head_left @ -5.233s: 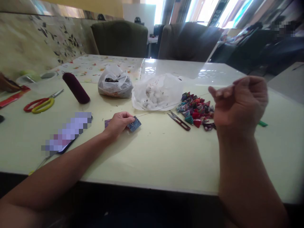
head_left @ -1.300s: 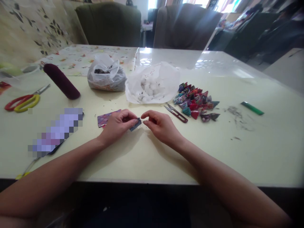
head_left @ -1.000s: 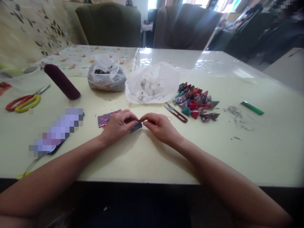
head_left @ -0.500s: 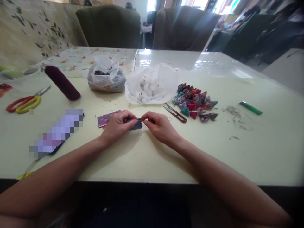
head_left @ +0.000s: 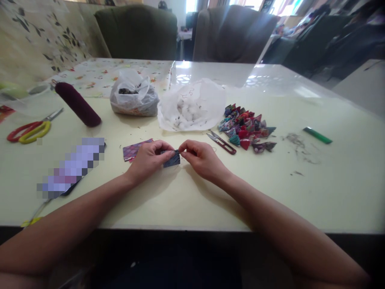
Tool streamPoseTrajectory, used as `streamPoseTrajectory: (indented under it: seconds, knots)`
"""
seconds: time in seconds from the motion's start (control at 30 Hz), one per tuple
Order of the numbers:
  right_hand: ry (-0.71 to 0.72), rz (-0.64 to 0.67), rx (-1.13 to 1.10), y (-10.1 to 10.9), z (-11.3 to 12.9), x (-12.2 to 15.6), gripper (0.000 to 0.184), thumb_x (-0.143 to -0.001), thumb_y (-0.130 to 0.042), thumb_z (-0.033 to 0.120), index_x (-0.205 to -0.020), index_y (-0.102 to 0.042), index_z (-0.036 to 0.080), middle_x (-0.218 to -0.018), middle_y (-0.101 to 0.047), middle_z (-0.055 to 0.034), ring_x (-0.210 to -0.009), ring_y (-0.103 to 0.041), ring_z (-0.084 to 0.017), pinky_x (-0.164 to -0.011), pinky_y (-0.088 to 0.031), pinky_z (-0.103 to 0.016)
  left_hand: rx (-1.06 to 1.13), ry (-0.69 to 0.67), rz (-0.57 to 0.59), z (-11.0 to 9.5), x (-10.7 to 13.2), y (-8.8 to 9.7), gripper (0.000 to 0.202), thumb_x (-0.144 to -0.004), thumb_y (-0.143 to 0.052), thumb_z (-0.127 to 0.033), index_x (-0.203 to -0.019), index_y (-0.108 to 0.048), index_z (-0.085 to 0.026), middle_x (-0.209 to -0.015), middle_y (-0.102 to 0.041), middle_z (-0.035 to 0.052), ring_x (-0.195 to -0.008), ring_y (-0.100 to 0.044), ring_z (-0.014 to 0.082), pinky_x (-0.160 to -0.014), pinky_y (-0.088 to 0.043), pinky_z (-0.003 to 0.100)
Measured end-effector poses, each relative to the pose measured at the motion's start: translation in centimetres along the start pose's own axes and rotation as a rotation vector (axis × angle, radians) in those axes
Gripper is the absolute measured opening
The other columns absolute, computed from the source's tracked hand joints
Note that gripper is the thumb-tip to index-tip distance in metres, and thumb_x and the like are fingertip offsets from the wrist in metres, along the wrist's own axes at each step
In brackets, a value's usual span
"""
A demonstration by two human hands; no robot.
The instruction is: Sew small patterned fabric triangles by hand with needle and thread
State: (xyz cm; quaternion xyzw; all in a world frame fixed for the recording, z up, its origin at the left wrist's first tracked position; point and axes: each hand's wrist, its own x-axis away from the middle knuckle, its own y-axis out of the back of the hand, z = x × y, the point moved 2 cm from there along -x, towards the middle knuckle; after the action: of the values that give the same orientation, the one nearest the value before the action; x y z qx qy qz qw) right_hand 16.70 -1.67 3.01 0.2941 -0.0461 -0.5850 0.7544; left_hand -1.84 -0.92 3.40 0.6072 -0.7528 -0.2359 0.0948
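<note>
A small dark blue-grey piece of fabric point(head_left: 172, 159) is pinched between the thumb and fingers of my left hand point(head_left: 152, 155). My right hand point(head_left: 195, 157) is closed in a pinch at the fabric's upper right corner; whether a needle or thread sits in its fingertips is too small to tell. Under and beside my left hand lie patterned purple fabric pieces point(head_left: 132, 150). To the right of my right hand rest dark red thread snips point(head_left: 222, 143), with a thin loop of thread near them.
Behind my hands stand a white bag of stuffing point(head_left: 207, 106) and a plastic bag with dark contents point(head_left: 135, 106). Small sewn fabric pieces point(head_left: 245, 128) are heaped at right, near a green tool point(head_left: 317, 135). Scissors point(head_left: 33, 130), a maroon roll point(head_left: 78, 104) and a phone point(head_left: 75, 166) lie left.
The fabric's lower part has tilted and shows more of its face below my left thumb. Both hands stay in nearly the same place, still pinching.
</note>
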Motion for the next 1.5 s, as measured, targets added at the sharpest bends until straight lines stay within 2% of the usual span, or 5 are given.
streamPoseTrajectory:
  seconds: [0.27, 0.47, 0.87, 1.2, 1.5]
  knots:
    - [0.004, 0.083, -0.052, 0.3, -0.5, -0.3, 0.014, -0.085, -0.057, 0.016, -0.083, -0.07, 0.015, -0.071, -0.063, 0.0005, -0.067, -0.051, -0.011, -0.065, -0.038, -0.025, 0.098, 0.094, 0.067, 0.5, -0.3, 0.1, 0.018, -0.076, -0.074, -0.036, -0.079, -0.077, -0.018, -0.076, -0.074, 0.004, -0.072, -0.065, 0.0172, -0.065, -0.052, 0.027]
    - [0.011, 0.161, -0.178, 0.8, -0.9, -0.7, 0.016, -0.083, -0.059, 0.018, -0.086, -0.075, 0.016, -0.085, -0.071, -0.0027, -0.075, -0.059, -0.013, -0.069, -0.042, -0.026, 0.194, 0.151, 0.148, 0.9, -0.5, 0.4, 0.019, -0.075, -0.078, -0.035, -0.081, -0.077, -0.017, -0.076, -0.073, 0.0036, -0.071, -0.064, 0.0158, -0.066, -0.052, 0.027]
    - [-0.095, 0.286, -0.399, 1.3, -0.8, -0.9, 0.011, -0.08, -0.067, 0.026, -0.082, -0.073, 0.017, -0.074, -0.065, 0.0006, -0.071, -0.053, -0.012, -0.069, -0.04, -0.027, 0.581, 0.285, 0.337, 1.8, -0.5, 0.1, 0.018, -0.073, -0.085, -0.03, -0.079, -0.075, -0.015, -0.068, -0.068, 0.0005, -0.06, -0.057, 0.0083, -0.057, -0.045, 0.019]
    - [-0.111, 0.29, -0.528, 1.1, -0.9, -0.9, 0.009, -0.078, -0.071, 0.025, -0.081, -0.073, 0.016, -0.077, -0.067, -0.0005, -0.075, -0.054, -0.012, -0.074, -0.041, -0.028, 0.718, 0.28, 0.333, 1.5, -0.4, -0.2, 0.022, -0.068, -0.089, -0.028, -0.075, -0.075, -0.014, -0.064, -0.067, 0.0001, -0.057, -0.057, 0.0075, -0.053, -0.044, 0.018]
    - [-0.08, 0.217, -0.409, 0.7, -0.6, -0.7, 0.013, -0.08, -0.07, 0.03, -0.077, -0.07, 0.017, -0.075, -0.065, -0.0005, -0.072, -0.054, -0.013, -0.071, -0.042, -0.028, 0.684, 0.239, 0.331, 1.7, -0.3, -0.3, 0.021, -0.073, -0.086, -0.03, -0.077, -0.073, -0.014, -0.066, -0.067, 0.0001, -0.059, -0.057, 0.0082, -0.057, -0.044, 0.021]
